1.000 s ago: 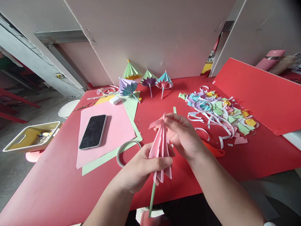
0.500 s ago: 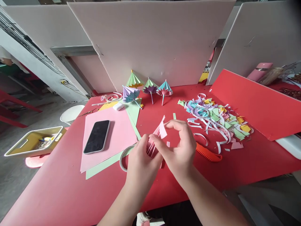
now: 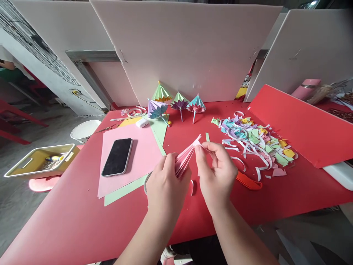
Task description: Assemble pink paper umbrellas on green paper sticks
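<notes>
At the centre of the frame I see my left hand (image 3: 168, 184) closed round the pleated pink paper (image 3: 185, 159) (light, easily creased, I judge, best held by its gathered folds), my right hand (image 3: 217, 173) pinching its tip.

Open lane of red tabletop (image 3: 179, 136) between flat pink paper sheets (image 3: 145, 147) and a heap of multicoloured paper scraps (image 3: 256, 138), four small pleated paper umbrellas (image 3: 180, 101) across its far end, pale upright panel (image 3: 187, 51) behind them, ridged orange plastic tool (image 3: 249, 182) just beside the right hand (image 3: 217, 173)
</notes>
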A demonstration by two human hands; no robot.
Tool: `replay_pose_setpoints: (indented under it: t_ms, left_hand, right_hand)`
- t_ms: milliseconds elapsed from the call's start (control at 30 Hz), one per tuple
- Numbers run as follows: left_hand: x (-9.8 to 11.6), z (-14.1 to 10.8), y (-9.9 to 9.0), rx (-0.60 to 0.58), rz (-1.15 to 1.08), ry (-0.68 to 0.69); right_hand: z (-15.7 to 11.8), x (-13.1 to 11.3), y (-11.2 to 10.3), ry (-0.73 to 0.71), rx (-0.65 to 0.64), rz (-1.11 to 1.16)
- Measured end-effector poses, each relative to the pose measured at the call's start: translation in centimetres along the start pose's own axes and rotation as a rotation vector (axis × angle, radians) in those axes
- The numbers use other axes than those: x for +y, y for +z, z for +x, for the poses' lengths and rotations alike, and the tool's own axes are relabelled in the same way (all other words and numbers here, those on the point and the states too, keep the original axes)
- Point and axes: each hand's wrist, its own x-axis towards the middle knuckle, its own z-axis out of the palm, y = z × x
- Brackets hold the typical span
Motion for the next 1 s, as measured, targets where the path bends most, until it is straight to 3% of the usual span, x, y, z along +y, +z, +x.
replay_pose_setpoints:
  t_ms: [133,433,633,900,1000]
  left_hand:
    - [-0.2,0.1,0.1,-0.012,-0.015,0.007]
    - [0.2,0.0,-0.6,-0.127,-0.237,-0.030]
    - [0.2,-0.2,-0.6,-0.113,-0.286,-0.055]
    - [0.5,-0.3,-0.7,-0.186,-0.380,-0.068]
    - [0.5,-0.3,-0.6,-0.184,-0.376,-0.072]
  right_hand:
    - [0.3,-0.1,-0.2,0.023,-0.011,0.012]
    - [1.3,-0.7,-0.3,0.281,-0.042,0.236]
    - [1.9,-1.0,0.0,0.427,-0.056,0.380]
    - [1.7,-0.8,0.0,0.519,-0.054,0.390]
    - [1.6,-0.8,-0.1,0.489,-0.077,0.376]
